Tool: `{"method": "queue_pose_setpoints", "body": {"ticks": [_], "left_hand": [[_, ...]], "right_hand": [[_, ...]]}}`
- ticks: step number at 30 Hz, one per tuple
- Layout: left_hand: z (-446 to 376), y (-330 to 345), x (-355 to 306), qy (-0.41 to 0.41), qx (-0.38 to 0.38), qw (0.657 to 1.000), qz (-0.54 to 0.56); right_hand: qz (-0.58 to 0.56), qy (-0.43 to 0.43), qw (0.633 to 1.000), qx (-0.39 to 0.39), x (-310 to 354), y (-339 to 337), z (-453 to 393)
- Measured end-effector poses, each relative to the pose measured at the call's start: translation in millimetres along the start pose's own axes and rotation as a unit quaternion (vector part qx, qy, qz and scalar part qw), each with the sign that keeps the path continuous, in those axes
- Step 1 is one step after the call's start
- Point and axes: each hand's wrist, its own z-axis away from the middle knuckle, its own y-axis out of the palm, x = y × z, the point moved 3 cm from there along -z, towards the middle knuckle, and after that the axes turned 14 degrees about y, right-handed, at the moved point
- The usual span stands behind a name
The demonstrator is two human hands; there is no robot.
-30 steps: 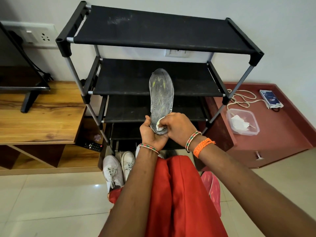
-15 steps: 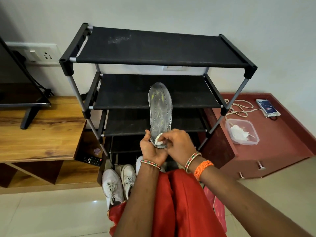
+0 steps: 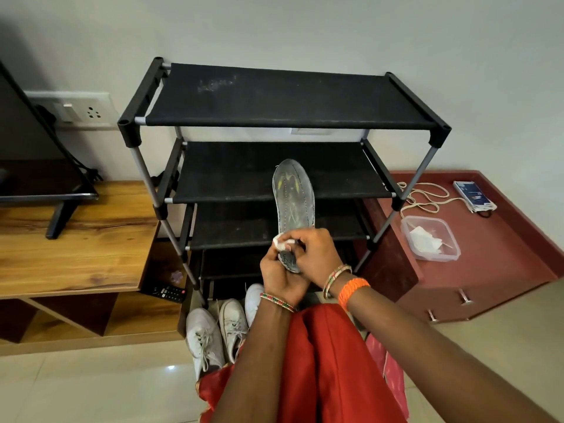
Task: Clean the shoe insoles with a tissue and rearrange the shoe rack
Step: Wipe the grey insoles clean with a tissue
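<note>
A worn grey insole (image 3: 293, 199) with yellow marks stands upright in front of the black shoe rack (image 3: 280, 99). My left hand (image 3: 279, 277) grips its heel end from below. My right hand (image 3: 314, 254) pinches a small white tissue (image 3: 282, 242) against the lower part of the insole. The rack's shelves that I can see hold nothing. White shoes (image 3: 213, 331) stand on the floor at the rack's foot.
A clear plastic box (image 3: 430, 238) with tissues sits on the red cabinet (image 3: 503, 239) at right, beside a cord and a blue packet (image 3: 473, 199). A wooden TV unit (image 3: 76, 239) with a remote (image 3: 166, 293) stands left. A pink shoe (image 3: 387, 361) lies by my red garment.
The view has pulled back and tilted up, so the rack sits lower in frame. My right hand has slid the tissue up the insole, from its heel tip toward the middle.
</note>
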Motion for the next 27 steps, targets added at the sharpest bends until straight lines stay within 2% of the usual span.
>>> {"method": "queue_pose_setpoints", "body": {"ticks": [4, 7, 9, 12, 15, 20, 23, 27], "left_hand": [[-3.7, -4.5, -1.6, 0.007, -0.049, 0.999, 0.003], [-6.9, -4.1, 2.3, 0.002, -0.025, 0.999, 0.026], [-5.5, -1.8, 5.2, 0.002, -0.003, 1.0, 0.012], [-4.6, 2.3, 4.8, -0.001, 0.011, 1.0, -0.002], [-8.3, 0.7, 1.0, 0.011, 0.001, 1.0, 0.018], [-11.6, -2.7, -6.3, 0.024, 0.026, 0.999, 0.008], [-11.3, 1.8, -7.4, 0.018, 0.043, 0.999, -0.023], [-6.7, 3.7, -13.7, 0.026, 0.04, 0.998, -0.036]], "right_hand": [[-0.05, 0.028, 0.998, 0.024, -5.7, -1.5, 23.6], [-0.026, 0.028, 0.999, 0.029, 0.6, -3.8, 10.0], [0.002, 0.02, 1.0, 0.001, 4.0, -2.9, -6.6], [-0.035, 0.063, 0.995, -0.063, -2.2, -1.5, -26.9], [-0.065, 0.082, 0.993, -0.056, -6.3, 7.8, -16.1], [0.045, -0.058, 0.997, 0.021, -5.5, 8.7, -0.4], [0.173, -0.054, 0.983, 0.039, 1.7, -4.0, -39.9], [0.201, -0.007, 0.98, 0.005, 4.8, -9.8, -60.3]]}}
